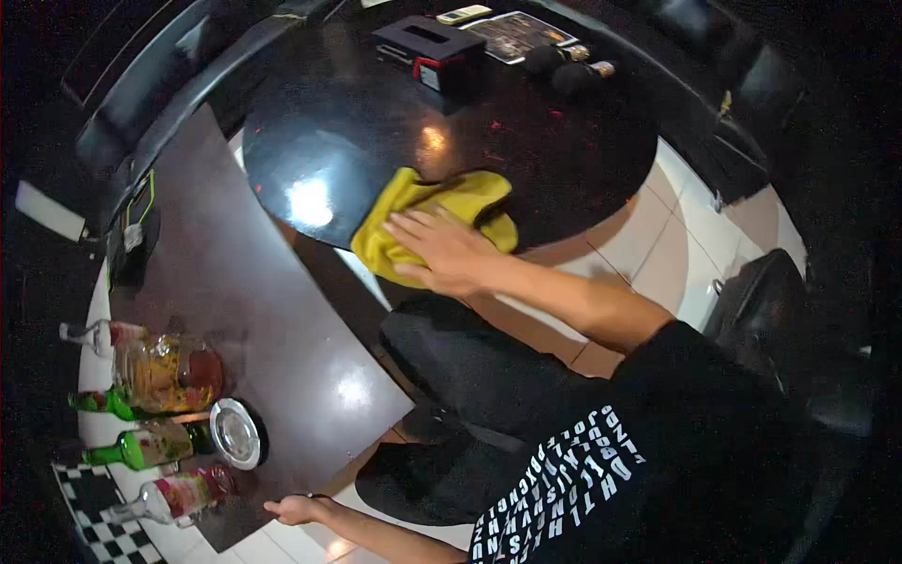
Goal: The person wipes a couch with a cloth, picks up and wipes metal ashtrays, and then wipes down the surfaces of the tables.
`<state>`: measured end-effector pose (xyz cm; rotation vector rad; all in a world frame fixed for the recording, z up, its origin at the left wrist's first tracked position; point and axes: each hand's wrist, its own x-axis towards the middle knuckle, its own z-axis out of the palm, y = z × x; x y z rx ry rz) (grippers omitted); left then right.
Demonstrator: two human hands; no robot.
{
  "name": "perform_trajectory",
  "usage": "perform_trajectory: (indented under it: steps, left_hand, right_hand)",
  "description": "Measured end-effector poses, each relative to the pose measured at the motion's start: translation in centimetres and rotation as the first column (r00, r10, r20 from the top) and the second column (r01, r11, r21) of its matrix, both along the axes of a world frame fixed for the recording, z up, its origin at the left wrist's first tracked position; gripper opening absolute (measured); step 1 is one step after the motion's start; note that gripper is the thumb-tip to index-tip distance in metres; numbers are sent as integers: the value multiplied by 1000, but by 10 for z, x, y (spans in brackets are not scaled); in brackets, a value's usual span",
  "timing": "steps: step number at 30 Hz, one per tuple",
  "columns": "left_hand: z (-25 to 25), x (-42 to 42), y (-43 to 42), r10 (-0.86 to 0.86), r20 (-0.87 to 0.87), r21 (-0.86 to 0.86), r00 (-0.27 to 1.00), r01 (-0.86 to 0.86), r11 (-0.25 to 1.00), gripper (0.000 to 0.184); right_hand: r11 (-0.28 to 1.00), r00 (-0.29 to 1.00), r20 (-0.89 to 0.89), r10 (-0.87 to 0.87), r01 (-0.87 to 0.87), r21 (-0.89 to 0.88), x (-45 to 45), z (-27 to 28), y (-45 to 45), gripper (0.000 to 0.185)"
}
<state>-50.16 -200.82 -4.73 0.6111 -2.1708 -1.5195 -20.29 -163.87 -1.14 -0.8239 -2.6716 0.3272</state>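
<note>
My right hand point(437, 249) lies flat on a yellow cloth point(489, 193), its fingers stretched out and pressed against it. The bunched cloth has a dark edge and rests at the near rim of a round black table point(348, 122). My left hand point(296, 509) is low in the view by the corner of a grey rectangular table point(272, 310). Its fingers look curled together, and I see nothing in them. Nearest to it are a clear bottle with a pink label point(183, 493) and a round ashtray point(237, 434).
Green bottles point(141, 446) and a glass jug point(174, 373) stand on the grey table. At the black table's far side are a black box point(427, 47), two microphones point(568, 70), a printed sheet point(520, 36) and a remote point(464, 14). Dark seating point(761, 310) lies right.
</note>
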Motion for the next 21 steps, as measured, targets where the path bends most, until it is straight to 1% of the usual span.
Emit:
perform_trajectory:
  steps: [1,3,5,7,8,9,10,11,12,13,15,17,18,19,20,21]
  left_hand:
    - [1,1,-1,1,14,-18,1000,-1,1000,66]
    - [-5,-4,-6,-7,-8,25,1000,7,1000,64]
    - [-11,-8,-10,-16,-31,64,999,18,998,63]
    - [-14,-9,-11,-34,-55,99,998,39,994,61]
    - [-5,-1,-3,10,-28,98,1000,-7,995,60]
    - [2,4,3,-9,-39,102,999,13,995,60]
    - [8,9,8,-23,-52,110,998,29,993,59]
    - [9,12,7,-30,-65,118,997,38,992,58]
    - [-29,-20,-24,-102,-124,124,987,118,985,55]
    - [-26,-19,-20,-72,-151,62,986,82,995,53]
    - [-10,-4,-10,-104,-113,177,988,124,976,54]
    - [-2,2,-7,-86,-56,93,995,91,992,55]
    - [-1,5,-6,-79,-26,53,997,80,995,56]
    - [1,7,-3,-71,-38,75,997,74,994,56]
    - [2,9,0,-65,-51,95,997,70,993,57]
    - [3,10,1,-61,-66,113,996,68,991,58]
  right_hand:
    - [997,997,6,77,-78,24,-21,-7,25,66]
    - [983,987,-26,159,-161,-91,-48,6,68,66]
    - [997,993,98,73,-72,-13,-73,8,118,68]
    - [1000,992,124,-20,19,10,-84,12,162,72]
    - [994,985,133,-107,102,49,-86,15,172,72]
    - [979,972,136,-194,182,91,-88,18,183,73]
    - [964,972,96,-216,196,181,-95,10,197,74]
    - [963,966,127,-226,202,177,-98,2,212,74]
    - [964,959,161,-232,205,171,-98,9,212,75]
    - [965,952,196,-235,205,162,-99,12,211,75]
    - [963,954,177,-241,212,169,-94,7,201,70]
    - [978,988,134,-78,50,205,-73,-5,192,59]
    - [981,985,170,12,-45,190,-56,-3,179,55]
    - [976,973,206,99,-136,171,-34,3,159,52]
    - [965,963,200,182,-214,152,-11,1,142,51]
    - [955,950,216,225,-259,145,12,2,122,51]
